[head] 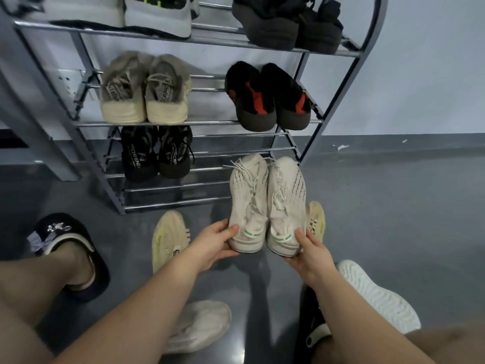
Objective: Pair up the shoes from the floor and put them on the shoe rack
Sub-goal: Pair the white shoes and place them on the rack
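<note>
I hold a pair of white knit sneakers side by side, toes toward the metal shoe rack (pixel 162 123). My left hand (pixel 214 244) grips the heel of the left sneaker (pixel 248 203). My right hand (pixel 311 252) grips the heel of the right sneaker (pixel 286 203). Both heels carry a green stripe. The toes hover just in front of the right end of the rack's lowest shelf. On the floor lie a pale yellow shoe (pixel 169 239), its likely mate (pixel 315 218) partly hidden behind the held pair, a cream sneaker (pixel 199 325) and a white sole-up shoe (pixel 378 295).
The rack holds a beige pair (pixel 145 88), a black-and-red pair (pixel 267 97), a black pair (pixel 156 152) low left, and more shoes on top. My left foot wears a dark slipper (pixel 68 248). A dark shoe (pixel 313 319) lies under my right forearm. Grey wall stands behind.
</note>
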{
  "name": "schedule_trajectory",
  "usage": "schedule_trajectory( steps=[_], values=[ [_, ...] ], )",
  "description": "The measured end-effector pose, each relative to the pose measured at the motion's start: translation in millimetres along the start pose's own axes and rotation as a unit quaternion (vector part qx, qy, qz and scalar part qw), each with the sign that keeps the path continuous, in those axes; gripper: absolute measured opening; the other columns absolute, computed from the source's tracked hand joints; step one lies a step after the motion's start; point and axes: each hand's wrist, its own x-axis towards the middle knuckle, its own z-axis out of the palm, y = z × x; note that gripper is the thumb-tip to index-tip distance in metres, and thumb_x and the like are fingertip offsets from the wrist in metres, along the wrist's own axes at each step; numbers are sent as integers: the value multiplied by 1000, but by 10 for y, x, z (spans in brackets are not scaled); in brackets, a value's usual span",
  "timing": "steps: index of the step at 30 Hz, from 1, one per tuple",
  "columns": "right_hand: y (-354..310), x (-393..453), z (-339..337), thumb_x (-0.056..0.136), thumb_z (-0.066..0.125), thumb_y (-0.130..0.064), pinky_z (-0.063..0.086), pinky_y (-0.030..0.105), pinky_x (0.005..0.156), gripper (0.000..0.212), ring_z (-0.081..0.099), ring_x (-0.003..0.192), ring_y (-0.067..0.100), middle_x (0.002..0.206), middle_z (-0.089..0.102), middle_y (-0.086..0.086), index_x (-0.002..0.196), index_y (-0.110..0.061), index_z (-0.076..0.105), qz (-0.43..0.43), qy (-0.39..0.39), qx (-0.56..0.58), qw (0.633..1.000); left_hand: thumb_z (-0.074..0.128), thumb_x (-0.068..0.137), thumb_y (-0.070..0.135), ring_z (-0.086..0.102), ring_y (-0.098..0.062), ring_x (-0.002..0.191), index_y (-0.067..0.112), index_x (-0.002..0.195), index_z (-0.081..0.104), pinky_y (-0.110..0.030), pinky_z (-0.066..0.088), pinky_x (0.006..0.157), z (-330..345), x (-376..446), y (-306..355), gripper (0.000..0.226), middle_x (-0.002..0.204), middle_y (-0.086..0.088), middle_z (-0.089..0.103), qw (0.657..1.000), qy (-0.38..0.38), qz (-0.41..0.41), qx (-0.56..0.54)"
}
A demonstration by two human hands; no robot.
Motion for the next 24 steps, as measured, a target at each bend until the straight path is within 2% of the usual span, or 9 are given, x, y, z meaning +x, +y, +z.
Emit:
schedule_trajectory(
  steps=[3,6,8,11,13,16,18,21,24],
  values=[
    [-153,98,123,94,56,-17,49,49,92,43,63,93,23,100,67,1,137,-16,47,7,-12,0,1000,48,97,17,63,-17,82,14,131,48,-27,57,63,15,32,144,35,102,-5,64,1000,11,13,-14],
    [-325,215,254,95,55,-18,52,45,81,38,64,89,21,100,67,2,133,-15,51,8,-31,-26,999,47,98,18,61,-23,93,12,131,49,-34,54,72,37,102,260,34,107,-7,62,999,24,24,-33],
    [-447,296,330,96,53,-18,51,44,83,36,63,87,20,99,66,2,133,-15,51,4,-41,-54,998,46,98,19,60,-25,98,10,131,49,-37,53,77,47,171,323,34,110,-8,62,998,36,33,-35],
    [-614,449,417,98,50,-18,48,45,89,33,62,86,20,97,65,1,131,-14,51,-8,-59,-91,994,45,99,21,63,-22,87,9,130,49,-38,51,81,61,290,406,34,110,-10,62,997,47,39,-40],
    [-703,585,452,98,51,-18,50,45,86,34,63,87,21,99,66,2,131,-14,52,-7,-66,-112,991,45,99,21,63,-19,81,10,126,51,-36,51,80,74,374,456,30,109,-9,61,997,50,42,-50],
    [-835,809,515,94,58,-22,55,42,72,48,65,100,26,120,64,7,139,-12,44,-4,-56,-140,989,45,99,20,62,-17,81,12,124,51,-34,53,78,90,525,518,27,109,-8,61,995,64,48,-60],
    [-892,953,563,92,61,-22,55,42,70,57,63,107,29,131,59,9,143,-13,38,-8,-38,-143,989,46,98,20,63,-18,83,12,124,51,-34,53,78,99,632,547,28,110,-7,61,994,74,53,-66],
    [-910,1124,638,90,63,-23,55,46,75,54,63,106,29,128,60,11,138,-9,42,-18,-30,-145,989,47,98,21,63,-23,93,13,124,52,-36,52,83,107,812,578,27,112,-7,62,993,88,55,-62],
    [-876,1256,706,91,62,-24,52,49,90,36,64,99,26,112,65,9,122,-9,52,-16,-29,-142,989,47,98,21,63,-23,94,15,125,52,-35,52,80,112,987,618,28,111,-7,62,991,100,55,-65]
  ],
)
